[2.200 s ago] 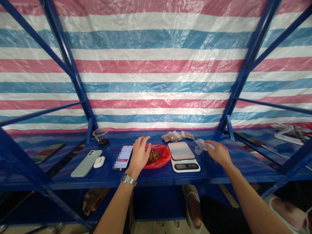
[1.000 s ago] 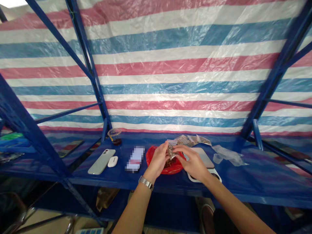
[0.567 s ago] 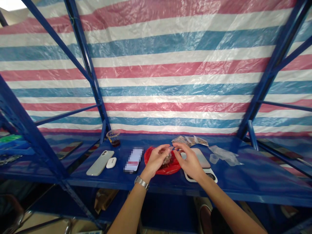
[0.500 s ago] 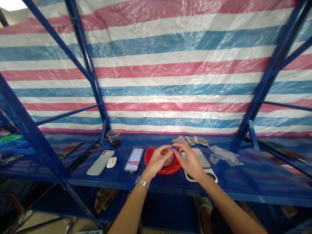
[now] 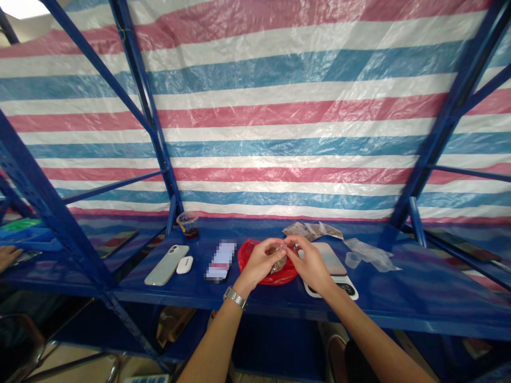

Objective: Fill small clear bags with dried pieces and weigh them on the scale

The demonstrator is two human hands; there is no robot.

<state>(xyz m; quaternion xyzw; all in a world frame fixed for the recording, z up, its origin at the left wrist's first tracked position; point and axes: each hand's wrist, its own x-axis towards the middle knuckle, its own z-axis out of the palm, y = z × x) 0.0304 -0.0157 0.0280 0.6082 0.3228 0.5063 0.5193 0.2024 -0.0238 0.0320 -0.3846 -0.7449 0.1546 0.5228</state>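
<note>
Above a crumpled red plastic bag, my left hand and my right hand meet at the top of a small clear plastic bag. Small brownish pieces fill its lower part. Both sets of fingers are closed in a pinch along the bag's upper edge; my fingertips partly cover that edge, so I cannot tell whether it is sealed. Right beside my right hand is a white scale with a pinkish plate. Behind the hands lie several filled clear bags.
Clear bags and a small plastic cup lie to the right. Leftward are a phone with a lit screen, a white earphone case, a pale phone and a cup of dark liquid. Another person's hand shows far left.
My fingertips have drawn closer together along the top of the small bag. Another person's hand has come into view at the far left. The view has shifted slightly.
</note>
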